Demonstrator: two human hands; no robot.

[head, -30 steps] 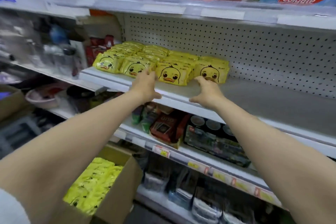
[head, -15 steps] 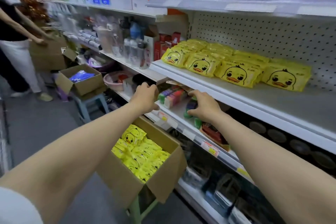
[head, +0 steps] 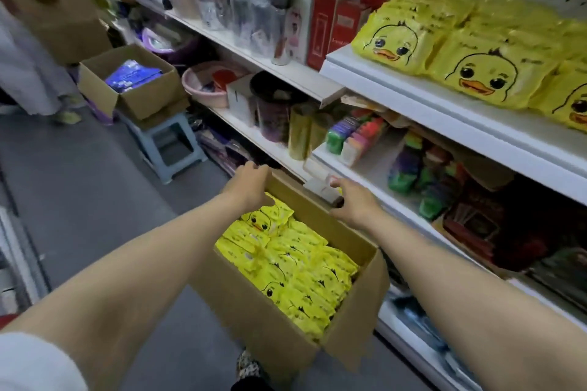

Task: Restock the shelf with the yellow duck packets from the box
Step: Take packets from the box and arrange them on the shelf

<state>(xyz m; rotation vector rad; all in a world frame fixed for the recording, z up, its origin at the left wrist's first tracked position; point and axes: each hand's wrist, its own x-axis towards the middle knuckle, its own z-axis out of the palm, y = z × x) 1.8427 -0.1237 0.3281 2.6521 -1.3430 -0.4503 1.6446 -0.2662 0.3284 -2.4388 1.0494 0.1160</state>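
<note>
An open cardboard box (head: 254, 317) stands below me, full of yellow duck packets (head: 295, 270). More yellow duck packets (head: 470, 51) lie in rows on the white shelf (head: 444, 111) at the upper right. My left hand (head: 249, 186) hovers over the box's far left corner, fingers loosely spread, holding nothing. My right hand (head: 352, 201) hangs over the box's far right rim, fingers apart and empty. Neither hand touches a packet.
Lower shelves at the right hold coloured sponges (head: 355, 136) and dark boxes. A second cardboard box (head: 133, 86) sits on a pale blue stool (head: 168, 143) down the aisle. Another person (head: 22, 67) stands at the far left. Bottles (head: 254, 3) and red cartons (head: 333, 25) fill the shelf beyond.
Both hands have left the shelf and come down to the box. My view has swung left and down from the shelf to the box.
</note>
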